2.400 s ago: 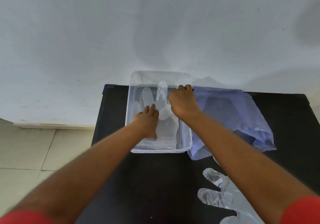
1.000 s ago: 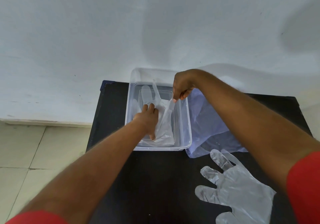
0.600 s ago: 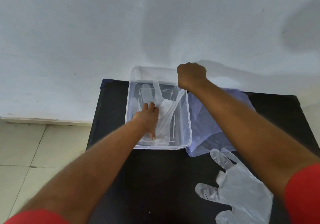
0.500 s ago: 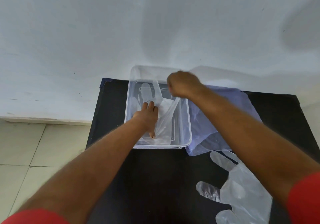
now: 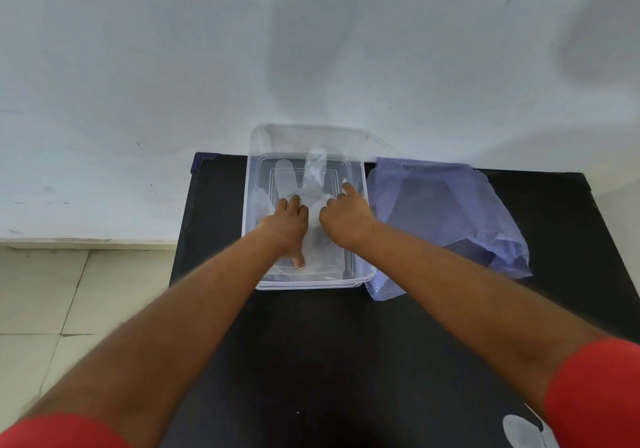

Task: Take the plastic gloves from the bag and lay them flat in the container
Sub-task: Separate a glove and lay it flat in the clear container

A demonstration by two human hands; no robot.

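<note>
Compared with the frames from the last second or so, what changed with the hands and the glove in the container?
The right hand came down from above the container and now presses the glove flat; the lifted part is down. The left hand stayed pressing the glove. Bag unmoved.

A black table (image 5: 311,343) carries a clear container (image 5: 362,236) around both hands, a bluish bag (image 5: 450,219) just right of them (touching the container), and a loose glove (image 5: 523,433) at the near right corner.
</note>
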